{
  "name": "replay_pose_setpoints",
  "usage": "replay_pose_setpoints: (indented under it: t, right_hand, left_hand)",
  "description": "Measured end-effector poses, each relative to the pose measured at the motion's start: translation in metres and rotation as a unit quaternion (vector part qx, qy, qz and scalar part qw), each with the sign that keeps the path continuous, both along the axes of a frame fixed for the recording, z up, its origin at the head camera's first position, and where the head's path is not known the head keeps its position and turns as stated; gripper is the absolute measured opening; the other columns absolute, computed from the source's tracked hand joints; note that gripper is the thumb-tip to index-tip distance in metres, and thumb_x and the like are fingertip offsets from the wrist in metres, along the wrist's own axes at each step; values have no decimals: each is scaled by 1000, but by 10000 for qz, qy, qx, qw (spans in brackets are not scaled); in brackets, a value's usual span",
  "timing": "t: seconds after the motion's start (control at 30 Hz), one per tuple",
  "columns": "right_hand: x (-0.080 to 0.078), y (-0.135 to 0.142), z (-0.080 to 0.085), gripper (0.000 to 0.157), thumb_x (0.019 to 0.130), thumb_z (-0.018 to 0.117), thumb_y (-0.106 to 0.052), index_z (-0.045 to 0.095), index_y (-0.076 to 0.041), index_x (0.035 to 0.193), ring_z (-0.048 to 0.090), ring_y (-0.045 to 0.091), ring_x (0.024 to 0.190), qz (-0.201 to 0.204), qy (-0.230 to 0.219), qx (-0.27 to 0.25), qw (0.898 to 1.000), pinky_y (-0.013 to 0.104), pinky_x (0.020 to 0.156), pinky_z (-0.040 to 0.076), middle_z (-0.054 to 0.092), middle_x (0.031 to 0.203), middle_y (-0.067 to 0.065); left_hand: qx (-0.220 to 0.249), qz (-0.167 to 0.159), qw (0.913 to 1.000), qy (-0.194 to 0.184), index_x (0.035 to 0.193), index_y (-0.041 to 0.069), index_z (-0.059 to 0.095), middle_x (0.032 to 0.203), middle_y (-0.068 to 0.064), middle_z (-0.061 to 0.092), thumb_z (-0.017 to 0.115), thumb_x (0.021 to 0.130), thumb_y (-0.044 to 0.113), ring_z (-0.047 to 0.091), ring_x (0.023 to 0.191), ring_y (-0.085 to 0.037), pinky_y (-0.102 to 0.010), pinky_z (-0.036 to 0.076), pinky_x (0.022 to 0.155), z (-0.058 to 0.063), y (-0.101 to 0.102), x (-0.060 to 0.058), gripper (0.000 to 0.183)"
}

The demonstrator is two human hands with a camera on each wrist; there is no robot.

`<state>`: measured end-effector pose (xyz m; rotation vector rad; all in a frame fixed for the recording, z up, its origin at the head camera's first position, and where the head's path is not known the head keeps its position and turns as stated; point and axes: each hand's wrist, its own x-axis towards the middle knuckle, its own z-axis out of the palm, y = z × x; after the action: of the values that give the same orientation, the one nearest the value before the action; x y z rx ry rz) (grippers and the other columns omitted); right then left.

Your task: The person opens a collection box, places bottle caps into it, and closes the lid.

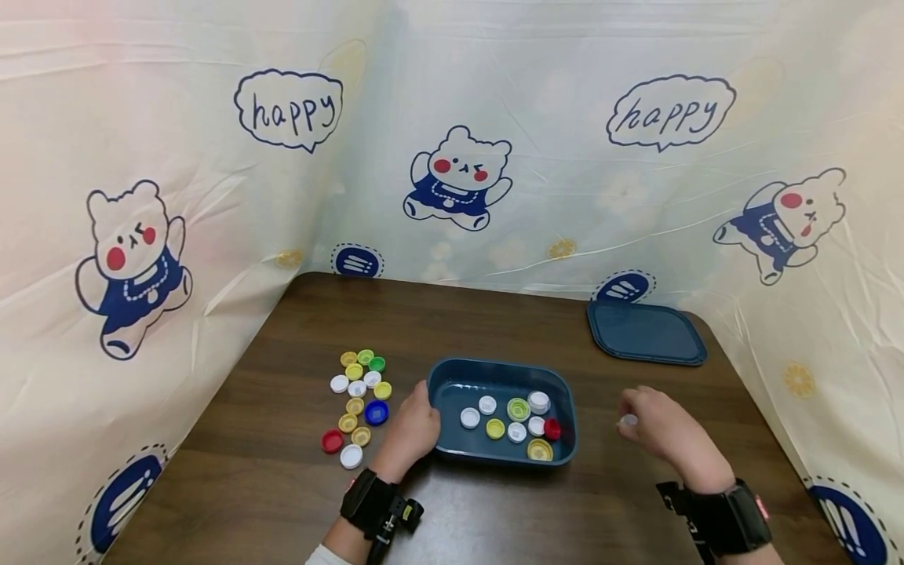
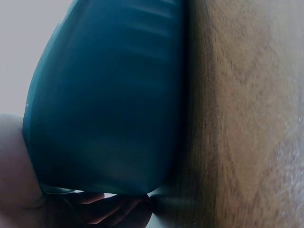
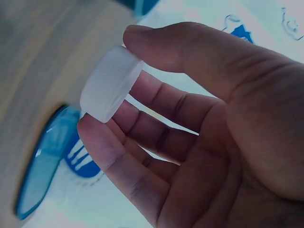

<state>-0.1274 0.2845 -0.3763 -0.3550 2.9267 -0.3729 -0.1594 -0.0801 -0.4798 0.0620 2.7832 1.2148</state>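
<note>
Black camera straps sit closest to me, one on the left wrist [image 1: 370,502] and one on the right wrist [image 1: 730,519]. Past them, a pale sheet [image 1: 551,47] hangs around the far side and both flanks of the work area, printed with winking bears and the word "happy" in bubbles. Next comes the dark wooden table [image 1: 282,502]. Near its middle I can see a deep blue box [image 1: 501,461], standing flat on the wood with loose caps inside. Toward the far right corner lies a flat blue lid [image 1: 646,333], well apart from the box.

At the box's left end, the left hand [image 1: 411,428] grips the wall, thumb at the rim and fingers bent round the outside. Out to the right of the box, the right hand [image 1: 660,428] is raised, partly curled, pinching a white cap [image 1: 628,421] between thumb and fingertips, clear of the box.

Smallest are the other caps: left of the box, a loose cluster [image 1: 354,372] in yellow, green, white, blue and red; inside the box, white, yellow, green and red ones, mostly toward its right half.
</note>
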Motion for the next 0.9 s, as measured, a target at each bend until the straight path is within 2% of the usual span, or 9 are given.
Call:
replay_pose_setpoints:
  t: [0.2, 0.47, 0.73, 0.9]
  right_hand:
    - [-17, -33, 12, 16, 87, 77, -14, 62, -8, 88, 51, 18, 74, 275, 99, -46, 9996, 35, 65, 48, 56, 84, 3]
    - [-30, -72, 19, 20, 88, 79, -18, 66, -6, 98, 55, 18, 80, 461, -109, -75, 9989, 36, 72, 54, 60, 92, 5]
    - [-36, -93, 21, 19, 89, 77, -18, 67, -7, 101, 53, 20, 82, 564, -168, 10, 9983, 36, 74, 53, 62, 97, 8]
    - [-37, -99, 22, 21, 90, 78, -21, 67, -8, 101, 53, 19, 81, 645, -102, 20, 9979, 34, 71, 52, 60, 96, 5]
  left_hand:
    - [-57, -44, 10000, 63, 148, -4, 36, 144, -24, 52, 44, 102, 4, 54, 130, -37, -57, 48, 101, -1, -1, 0, 48]
    - [4, 60, 10000, -53, 149, -2, 37, 144, -21, 53, 44, 103, 6, 55, 129, -35, -57, 48, 102, 0, 0, 0, 47]
    - [-63, 44, 10000, 10, 146, -4, 39, 143, -23, 54, 46, 102, 5, 56, 128, -36, -57, 49, 101, 1, 0, 1, 45]
    - [-65, 35, 10000, 10, 144, -4, 40, 140, -23, 55, 47, 102, 4, 57, 125, -36, -57, 49, 100, 2, 1, 1, 44]
